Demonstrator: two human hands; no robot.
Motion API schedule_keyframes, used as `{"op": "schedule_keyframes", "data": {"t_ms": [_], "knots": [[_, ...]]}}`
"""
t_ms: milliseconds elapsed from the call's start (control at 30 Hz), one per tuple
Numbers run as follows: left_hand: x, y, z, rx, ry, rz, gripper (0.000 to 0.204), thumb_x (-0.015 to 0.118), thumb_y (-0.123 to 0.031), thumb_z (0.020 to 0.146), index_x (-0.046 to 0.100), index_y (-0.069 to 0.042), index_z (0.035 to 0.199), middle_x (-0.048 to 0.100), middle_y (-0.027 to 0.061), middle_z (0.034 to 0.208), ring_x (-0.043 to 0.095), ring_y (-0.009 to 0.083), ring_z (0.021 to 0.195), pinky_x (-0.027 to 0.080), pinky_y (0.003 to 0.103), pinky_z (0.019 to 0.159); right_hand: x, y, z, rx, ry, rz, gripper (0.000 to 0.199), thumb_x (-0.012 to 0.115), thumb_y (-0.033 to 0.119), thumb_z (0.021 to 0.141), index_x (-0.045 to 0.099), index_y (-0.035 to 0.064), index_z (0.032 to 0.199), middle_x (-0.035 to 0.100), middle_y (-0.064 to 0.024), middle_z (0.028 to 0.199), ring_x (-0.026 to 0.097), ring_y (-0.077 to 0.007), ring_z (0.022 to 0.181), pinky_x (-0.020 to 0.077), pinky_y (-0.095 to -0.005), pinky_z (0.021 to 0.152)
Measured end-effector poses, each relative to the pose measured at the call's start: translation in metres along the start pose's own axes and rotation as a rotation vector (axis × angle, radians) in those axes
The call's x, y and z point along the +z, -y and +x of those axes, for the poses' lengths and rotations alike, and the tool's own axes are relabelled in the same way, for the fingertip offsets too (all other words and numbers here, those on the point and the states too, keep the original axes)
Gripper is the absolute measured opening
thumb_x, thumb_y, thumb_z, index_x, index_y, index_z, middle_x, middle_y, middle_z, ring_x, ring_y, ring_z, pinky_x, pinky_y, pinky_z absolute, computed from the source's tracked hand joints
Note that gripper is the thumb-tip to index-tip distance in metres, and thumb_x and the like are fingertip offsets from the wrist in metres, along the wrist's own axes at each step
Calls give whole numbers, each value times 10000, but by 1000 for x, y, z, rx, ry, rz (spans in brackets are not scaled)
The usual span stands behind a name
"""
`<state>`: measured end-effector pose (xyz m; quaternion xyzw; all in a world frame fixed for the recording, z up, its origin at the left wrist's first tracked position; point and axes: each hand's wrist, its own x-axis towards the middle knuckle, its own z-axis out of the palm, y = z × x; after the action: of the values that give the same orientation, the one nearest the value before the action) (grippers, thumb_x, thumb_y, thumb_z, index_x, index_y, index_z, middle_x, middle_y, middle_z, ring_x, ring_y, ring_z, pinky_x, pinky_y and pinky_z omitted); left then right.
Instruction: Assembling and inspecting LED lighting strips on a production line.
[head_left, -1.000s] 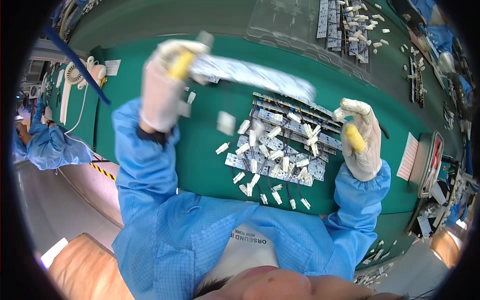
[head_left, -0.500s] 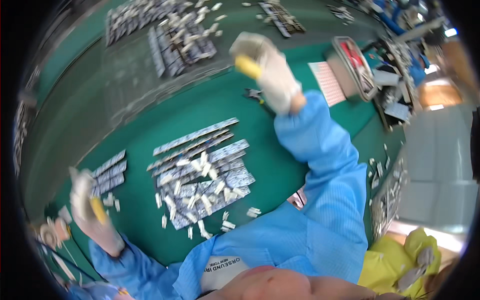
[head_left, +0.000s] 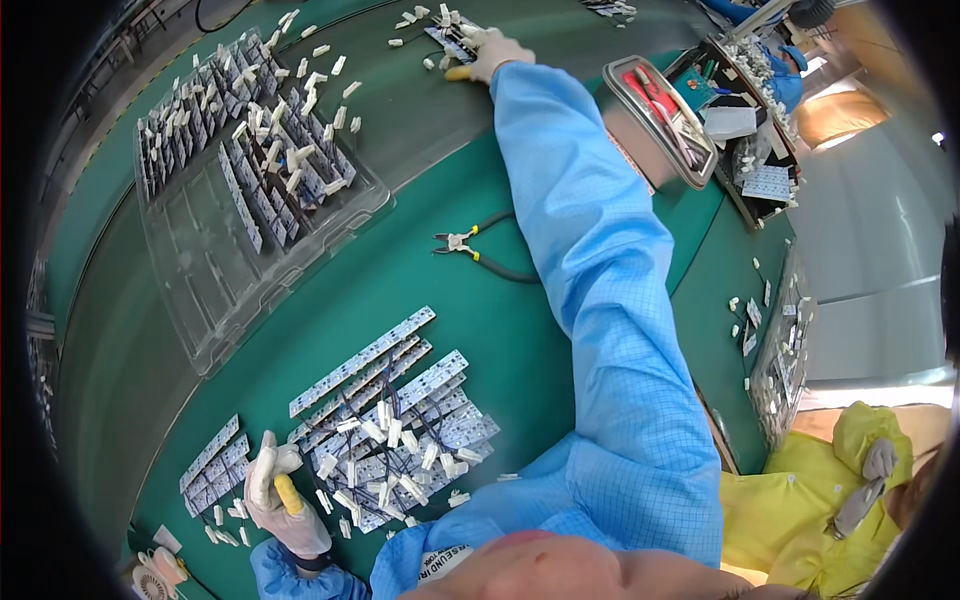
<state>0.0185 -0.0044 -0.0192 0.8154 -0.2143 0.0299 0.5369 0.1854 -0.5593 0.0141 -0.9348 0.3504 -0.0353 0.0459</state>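
Note:
My right hand (head_left: 500, 54), in a white glove with a yellow thumb cover, is stretched far out over the dark belt. Its fingers and thumb close round a small stack of circuit boards (head_left: 448, 42) with white connectors. My left hand (head_left: 278, 492), gloved the same way, is at the lower left with its fingers partly bent and nothing visible in them. It lies between a pile of circuit board strips (head_left: 440, 385) with dark wires and white connectors and a smaller group of strips (head_left: 215, 465). Black-handled cutting pliers (head_left: 458, 242) lie near my right forearm.
A clear plastic tray (head_left: 205, 310) on the belt holds rows of wired boards. At right stand a lidded tub (head_left: 615, 110) with red-handled tools and a dark bin (head_left: 755, 215) of parts. A person in yellow (head_left: 800, 500) is at the lower right.
My right hand has reached farther away and onto the boards on the belt. My left hand has moved right, beside the board pile. The clear tray has come more into view.

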Motion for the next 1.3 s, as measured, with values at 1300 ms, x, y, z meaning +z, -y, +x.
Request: {"op": "schedule_keyframes", "data": {"t_ms": [1300], "knots": [[-14,-1,-9,-88,-130,-338,300,522,-161,916,552,46,1131,647,117,933,622,157,840,476,273,791,-3,112,-275,-1401,20,-76,463,595,85,749,486,79,1198,508,-187,1217,396,-344,1239,278,-458,1073]]}}
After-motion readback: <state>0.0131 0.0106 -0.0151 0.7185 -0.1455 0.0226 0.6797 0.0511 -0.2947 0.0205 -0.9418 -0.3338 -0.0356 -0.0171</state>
